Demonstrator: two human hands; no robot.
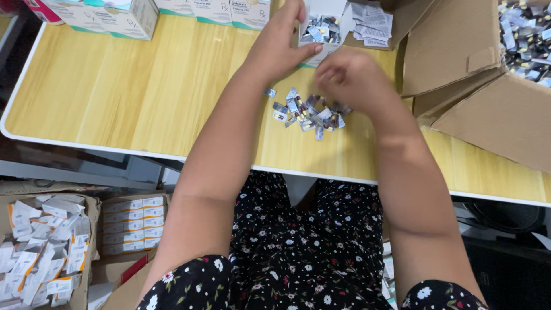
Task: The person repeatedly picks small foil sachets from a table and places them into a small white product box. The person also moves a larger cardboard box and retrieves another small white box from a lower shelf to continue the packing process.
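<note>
The left hand is gripping the near left edge of a small open white carton at the far side of the wooden table, thumb pressing on its near rim and fingers reaching up along its side. Inside the carton, silver foil packets are lying loose. The right hand is hanging just right of the carton, fingers curled inward; blur is hiding the fingertips, so I cannot tell whether anything is pinched in them. Directly near of both hands, a small heap of foil blister pieces is lying on the table, one stray piece sitting slightly left of the heap.

Folded paper leaflets are lying just right of the carton. A large brown cardboard box is occupying the far right corner, holding more foil pieces. A row of white medicine boxes is standing along the far left edge. Below the table, on the left, cardboard trays with flat cartons are sitting on the floor.
</note>
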